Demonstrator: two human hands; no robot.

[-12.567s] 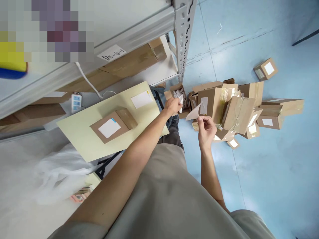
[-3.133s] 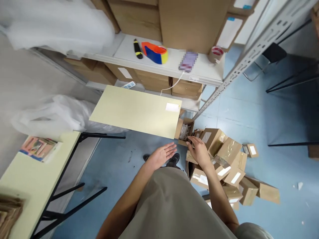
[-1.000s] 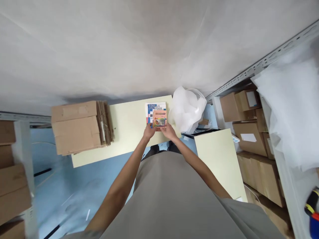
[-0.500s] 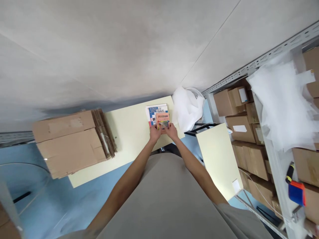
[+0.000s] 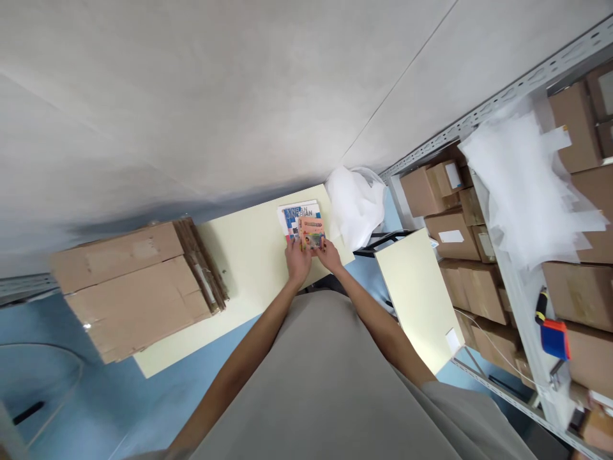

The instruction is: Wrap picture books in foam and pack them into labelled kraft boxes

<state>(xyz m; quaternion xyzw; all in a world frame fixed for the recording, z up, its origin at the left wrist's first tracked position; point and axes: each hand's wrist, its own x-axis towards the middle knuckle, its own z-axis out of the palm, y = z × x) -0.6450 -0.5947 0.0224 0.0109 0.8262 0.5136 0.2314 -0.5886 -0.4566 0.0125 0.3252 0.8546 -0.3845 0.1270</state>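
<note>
A small orange booklet [image 5: 311, 231] lies on top of a blue and white book [image 5: 297, 214] near the right end of a pale yellow table [image 5: 249, 255]. My left hand [image 5: 297, 262] grips the booklet's near left corner. Gripping its near right corner is my right hand [image 5: 328, 255]. Both hands have their fingers closed on the booklet's lower edge.
A stack of flattened cardboard boxes [image 5: 134, 287] lies on the table's left end. White foam wrap [image 5: 357, 204] sits beside the books on the right. A second yellow table [image 5: 419, 300] stands to the right, before metal shelves [image 5: 479, 115] with cardboard boxes and a tape dispenser [image 5: 553, 335].
Earlier I was at the pile of boxes on the floor; I have turned to this table. In the last second my hands stay on the orange booklet and the view shifts slightly.
</note>
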